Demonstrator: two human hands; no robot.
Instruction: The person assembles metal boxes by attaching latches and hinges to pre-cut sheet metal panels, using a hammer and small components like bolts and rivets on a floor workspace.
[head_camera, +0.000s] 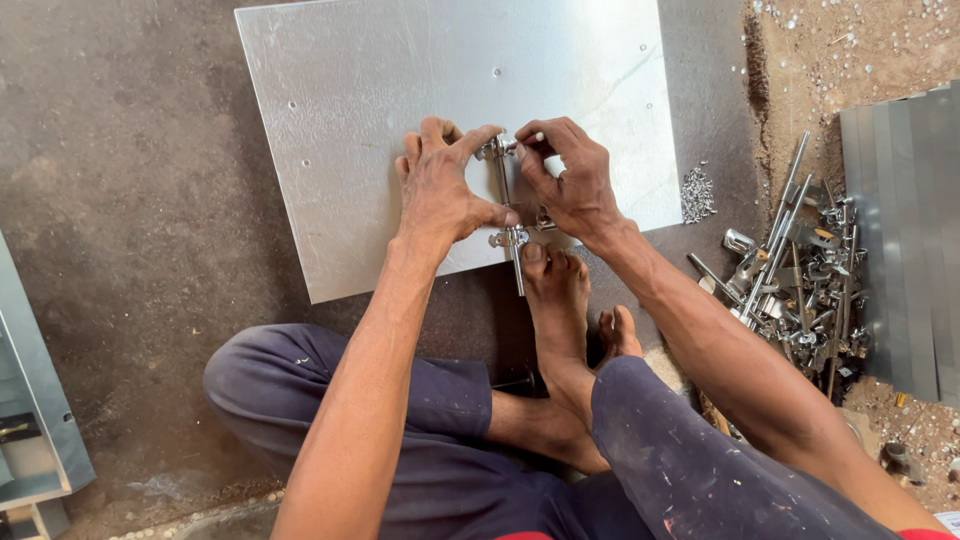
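Note:
A flat galvanised metal sheet (380, 90) lies on the dark floor in front of me. A shiny metal bolt latch (503, 190) lies along the sheet's near edge, its rod sticking out past the edge towards my foot. My left hand (440, 185) presses on the latch from the left, thumb near its lower bracket. My right hand (565, 175) pinches the latch's top end, with a small white piece between its fingers. My bare foot (555, 290) rests on the sheet's near edge under the latch.
A small heap of rivets or screws (697, 193) lies at the sheet's right edge. A pile of metal latches and rods (800, 275) sits to the right on sandy ground. Stacked metal sheets (905, 230) stand at far right, a metal box (35, 420) at far left.

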